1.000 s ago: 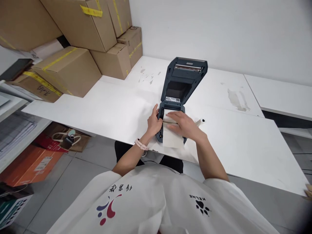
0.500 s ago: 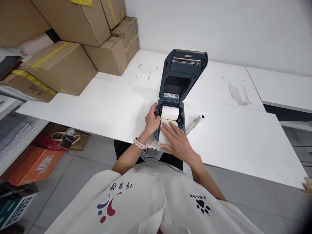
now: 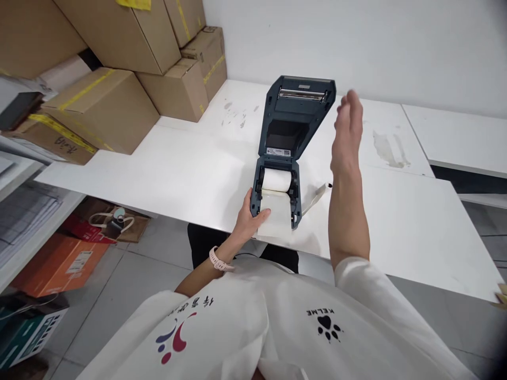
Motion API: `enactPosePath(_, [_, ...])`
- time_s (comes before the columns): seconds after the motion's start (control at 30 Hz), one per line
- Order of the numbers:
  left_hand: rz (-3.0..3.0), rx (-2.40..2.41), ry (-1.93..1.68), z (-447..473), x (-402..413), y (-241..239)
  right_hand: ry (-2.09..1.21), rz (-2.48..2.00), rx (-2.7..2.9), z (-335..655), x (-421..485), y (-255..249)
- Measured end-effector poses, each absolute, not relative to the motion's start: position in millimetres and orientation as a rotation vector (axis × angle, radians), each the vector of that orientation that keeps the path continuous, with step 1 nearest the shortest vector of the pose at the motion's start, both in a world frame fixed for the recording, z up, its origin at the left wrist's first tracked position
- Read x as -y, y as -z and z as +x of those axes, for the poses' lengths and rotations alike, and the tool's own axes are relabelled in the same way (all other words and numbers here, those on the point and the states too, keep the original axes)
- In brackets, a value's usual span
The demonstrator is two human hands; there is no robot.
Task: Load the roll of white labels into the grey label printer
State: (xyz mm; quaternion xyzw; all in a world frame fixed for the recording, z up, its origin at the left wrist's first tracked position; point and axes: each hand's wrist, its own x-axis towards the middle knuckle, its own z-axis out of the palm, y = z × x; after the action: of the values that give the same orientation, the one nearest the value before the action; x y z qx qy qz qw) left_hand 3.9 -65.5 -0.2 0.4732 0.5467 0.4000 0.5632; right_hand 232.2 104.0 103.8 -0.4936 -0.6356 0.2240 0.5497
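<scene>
While the printer (image 3: 276, 161), set at twelve o'clock on the table (image 3: 198, 169), is gripped by the left hand (image 3: 247, 219), the right hand (image 3: 348, 132) is held empty at one o'clock. The roll (image 3: 276, 180) seems seated, its strip (image 3: 275, 215) laid toward six; the lid (image 3: 285, 117) is not yet closed.

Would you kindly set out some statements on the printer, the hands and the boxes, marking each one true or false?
1. The lid of the printer stands open. True.
2. The right hand rests on the wide white roll inside the printer. False: it is raised, to the right of the lid.
3. The left hand touches the printer's near left side. True.
4. The cardboard boxes are stacked at the table's right end. False: they are at its left end.
</scene>
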Motion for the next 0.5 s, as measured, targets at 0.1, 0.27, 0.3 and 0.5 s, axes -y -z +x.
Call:
enactPosePath(0.1, [1.151, -1.299, -0.951, 1, 63, 6, -0.762, -1.127, 1.57, 222, -145, -120])
enactPosePath(0.27, [1.172, -1.188, -0.956, -15, 70, 9, -0.818, -0.985, 1.452, 213, -86, -106])
enactPosePath(0.3, [1.142, -1.186, -0.967, -18, 70, 8, -0.816, -1.024, 1.471, 213, -65, -98])
enactPosePath(0.5, [1.085, -1.23, -1.041, -20, 64, -5, -0.62, -1.302, 1.705, 204, 23, -56])
